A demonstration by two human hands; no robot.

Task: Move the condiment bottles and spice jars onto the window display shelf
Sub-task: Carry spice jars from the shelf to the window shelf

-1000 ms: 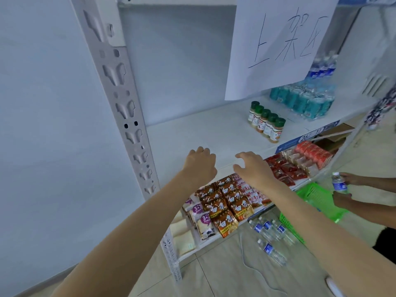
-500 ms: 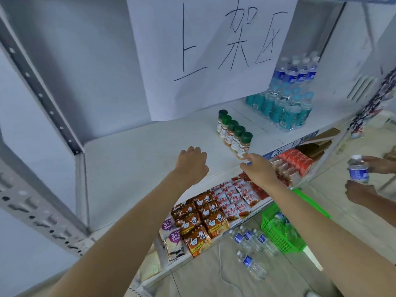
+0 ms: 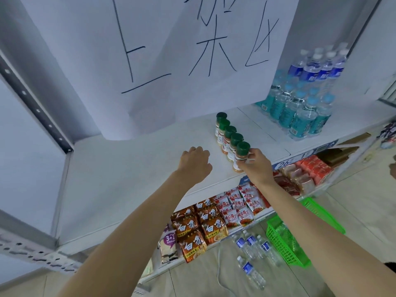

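Observation:
Several green-capped spice jars (image 3: 227,135) stand in a diagonal row on the white shelf (image 3: 132,168). My right hand (image 3: 255,166) grips the nearest spice jar (image 3: 241,154) at the front end of that row, fingers curled round its lower body. My left hand (image 3: 196,162) hovers over the bare shelf board just left of the row, fingers loosely curled, holding nothing.
A large handwritten paper sign (image 3: 175,56) hangs over the shelf's back. Packs of water bottles (image 3: 304,97) fill the shelf's right side. Snack packets (image 3: 205,226) line the lower shelf. On the floor lie loose water bottles (image 3: 250,251) and a green basket (image 3: 287,239).
Both hands moved forward and right over the shelf. My right hand reached the front spice jar and closed round it; the view came closer to the shelf.

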